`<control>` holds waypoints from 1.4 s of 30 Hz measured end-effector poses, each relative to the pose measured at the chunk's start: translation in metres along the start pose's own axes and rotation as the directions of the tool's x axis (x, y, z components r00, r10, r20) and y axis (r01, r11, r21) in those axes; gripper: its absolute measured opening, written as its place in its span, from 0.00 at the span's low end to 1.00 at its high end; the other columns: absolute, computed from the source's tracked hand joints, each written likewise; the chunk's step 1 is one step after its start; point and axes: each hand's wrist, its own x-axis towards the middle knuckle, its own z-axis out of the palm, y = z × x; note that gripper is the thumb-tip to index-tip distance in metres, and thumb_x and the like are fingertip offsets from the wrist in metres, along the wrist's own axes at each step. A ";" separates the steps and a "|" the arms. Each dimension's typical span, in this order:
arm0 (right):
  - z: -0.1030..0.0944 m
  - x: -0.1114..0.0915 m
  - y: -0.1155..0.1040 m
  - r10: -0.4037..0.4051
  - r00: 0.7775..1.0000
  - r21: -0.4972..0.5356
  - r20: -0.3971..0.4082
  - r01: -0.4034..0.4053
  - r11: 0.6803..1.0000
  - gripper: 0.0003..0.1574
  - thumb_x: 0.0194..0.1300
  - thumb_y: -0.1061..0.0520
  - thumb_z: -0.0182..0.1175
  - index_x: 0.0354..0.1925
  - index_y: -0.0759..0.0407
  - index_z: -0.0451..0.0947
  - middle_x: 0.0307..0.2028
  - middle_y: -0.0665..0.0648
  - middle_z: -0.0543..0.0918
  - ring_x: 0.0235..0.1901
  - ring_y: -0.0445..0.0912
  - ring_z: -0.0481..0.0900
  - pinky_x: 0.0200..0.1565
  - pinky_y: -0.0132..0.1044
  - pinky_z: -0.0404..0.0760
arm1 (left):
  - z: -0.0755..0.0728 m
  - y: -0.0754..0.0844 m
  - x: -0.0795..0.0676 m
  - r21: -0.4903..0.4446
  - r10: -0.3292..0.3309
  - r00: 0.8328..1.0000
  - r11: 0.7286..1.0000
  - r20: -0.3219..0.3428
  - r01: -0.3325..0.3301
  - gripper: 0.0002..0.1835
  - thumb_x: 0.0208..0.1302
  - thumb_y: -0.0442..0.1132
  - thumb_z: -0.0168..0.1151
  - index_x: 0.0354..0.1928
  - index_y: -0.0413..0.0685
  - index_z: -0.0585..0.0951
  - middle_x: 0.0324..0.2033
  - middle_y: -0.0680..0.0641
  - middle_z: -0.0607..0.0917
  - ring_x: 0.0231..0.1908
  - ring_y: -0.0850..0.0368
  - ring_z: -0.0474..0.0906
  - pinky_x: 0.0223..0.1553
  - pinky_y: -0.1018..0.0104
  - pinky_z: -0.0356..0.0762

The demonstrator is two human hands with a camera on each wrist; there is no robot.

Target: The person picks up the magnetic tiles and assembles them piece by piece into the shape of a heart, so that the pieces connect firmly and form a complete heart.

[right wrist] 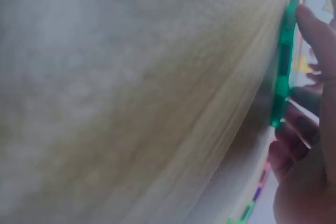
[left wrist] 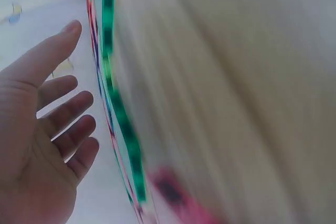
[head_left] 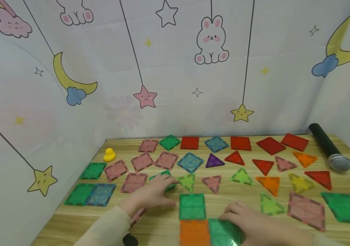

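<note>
Near the table's front, my right hand (head_left: 256,223) grips a translucent green square magnetic tile (head_left: 222,234) by its edges. In the right wrist view, thumb and fingers meet the edges of that green tile (right wrist: 285,59). It lies beside an orange square tile (head_left: 194,234), and another green square tile (head_left: 192,206) adjoins the orange one's far side. My left hand (head_left: 151,196) hovers at the centre-left with loose, spread fingers and holds nothing, as the left wrist view of the hand (left wrist: 47,124) shows. Beyond its fingertips a green tile (head_left: 170,187) is partly hidden.
Rows of square and triangular tiles, such as a purple triangle (head_left: 214,160) and a red square (head_left: 190,142), spread over the wooden table (head_left: 61,223). A yellow toy duck (head_left: 109,155) stands back left, a microphone (head_left: 328,147) lies back right. A patterned curtain (head_left: 175,61) hangs behind.
</note>
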 end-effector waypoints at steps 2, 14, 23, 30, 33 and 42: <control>0.001 0.000 0.001 -0.017 1.000 -0.039 0.008 0.018 0.999 0.43 0.53 0.27 0.59 0.61 0.46 0.68 0.52 0.44 0.68 0.48 0.40 0.64 0.44 0.36 0.74 | -0.005 -0.014 -0.004 0.037 -0.062 0.997 0.997 -0.050 0.064 0.32 0.55 0.50 0.69 0.61 0.49 0.72 0.58 0.44 0.71 0.59 0.43 0.64 0.57 0.43 0.60; 0.002 0.000 0.003 -0.031 0.999 -0.035 0.039 0.032 0.999 0.40 0.56 0.29 0.57 0.62 0.44 0.68 0.52 0.44 0.70 0.47 0.40 0.65 0.45 0.37 0.74 | -0.006 -0.044 -0.013 0.147 -0.210 0.973 0.964 -0.097 0.223 0.36 0.48 0.55 0.72 0.59 0.49 0.74 0.56 0.44 0.71 0.55 0.42 0.65 0.55 0.40 0.59; -0.003 -0.004 0.004 0.034 0.999 0.054 0.041 -0.036 0.998 0.41 0.54 0.29 0.60 0.63 0.40 0.67 0.54 0.43 0.68 0.49 0.41 0.65 0.47 0.40 0.74 | -0.008 -0.041 -0.007 0.093 -0.255 0.961 0.960 -0.111 0.265 0.34 0.43 0.54 0.72 0.55 0.50 0.76 0.50 0.43 0.73 0.50 0.46 0.68 0.53 0.46 0.66; -0.024 -0.008 0.002 0.133 0.991 0.059 -0.034 -0.131 0.990 0.43 0.51 0.30 0.63 0.63 0.41 0.67 0.57 0.48 0.66 0.54 0.49 0.63 0.49 0.48 0.72 | -0.022 -0.027 -0.013 -0.095 -0.153 0.972 0.986 -0.179 0.138 0.32 0.45 0.45 0.72 0.57 0.52 0.75 0.54 0.44 0.69 0.47 0.49 0.70 0.46 0.48 0.72; -0.029 -0.006 0.005 0.056 0.991 0.020 -0.125 -0.054 0.998 0.43 0.54 0.34 0.64 0.64 0.49 0.67 0.57 0.51 0.67 0.54 0.50 0.64 0.49 0.47 0.72 | -0.023 -0.009 -0.012 -0.127 -0.054 0.986 0.991 -0.156 0.034 0.32 0.49 0.44 0.70 0.59 0.52 0.74 0.54 0.45 0.68 0.48 0.50 0.69 0.45 0.50 0.72; -0.036 0.016 -0.006 0.116 0.976 0.037 -0.186 -0.111 0.993 0.50 0.53 0.34 0.65 0.68 0.52 0.62 0.62 0.56 0.65 0.58 0.54 0.64 0.51 0.57 0.71 | -0.014 0.051 0.006 -0.134 0.177 0.984 0.975 -0.018 -0.178 0.31 0.51 0.47 0.68 0.60 0.53 0.73 0.55 0.49 0.66 0.49 0.59 0.66 0.50 0.65 0.70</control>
